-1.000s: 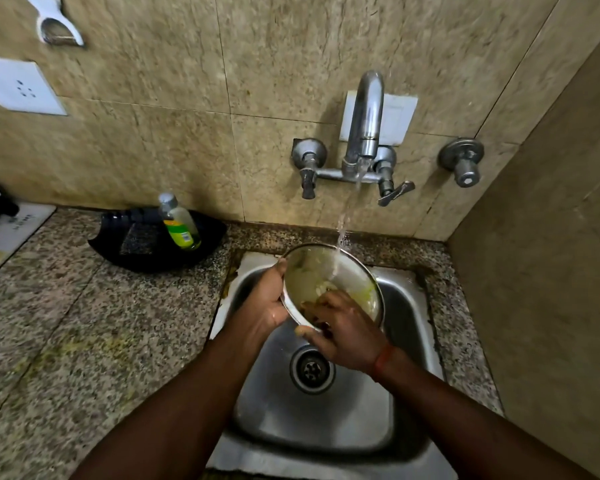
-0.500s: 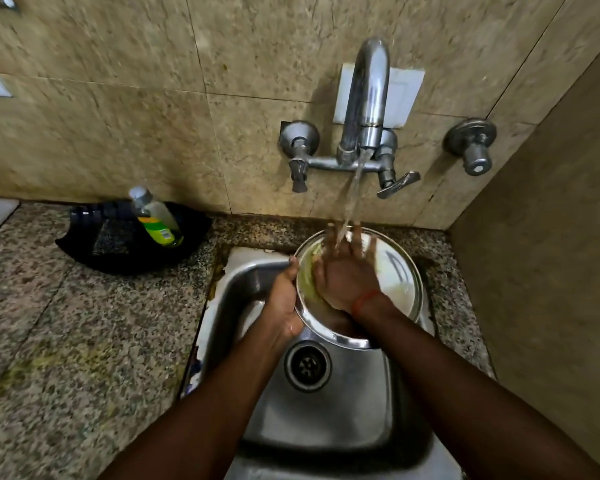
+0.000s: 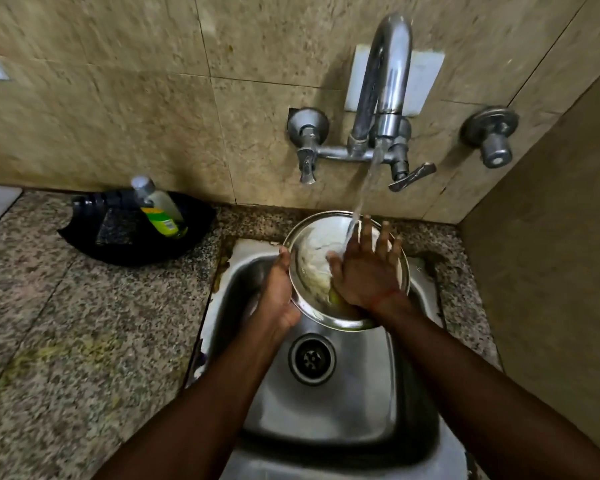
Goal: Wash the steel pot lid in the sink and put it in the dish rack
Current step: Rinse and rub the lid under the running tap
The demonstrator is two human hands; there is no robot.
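Raised closer to the tap, the steel pot lid (image 3: pixel 312 268) sits over the sink (image 3: pixel 326 410), left hand (image 3: pixel 278 292) gripping its rim, right hand (image 3: pixel 364 271) spread flat, rinsing; racking comes next.

Steel pot lid (image 3: pixel 312 258): shiny metal, wet, smeared with pale soapy film. Sink (image 3: pixel 329 407): brushed stainless, duller sheen, with a ribbed metal drain ring (image 3: pixel 311 359) in the floor. Tap (image 3: pixel 383 84) at 12 o'clock: polished chrome, mirror-glossy. Counter (image 3: pixel 70 327): speckled granite, smooth, some yellowish staining. Wall tiles (image 3: pixel 118 98): beige stone look, low gloss. At 10 o'clock, a glossy black plastic tray (image 3: pixel 94 244) holds a clear plastic bottle (image 3: pixel 160 209) with a green label.
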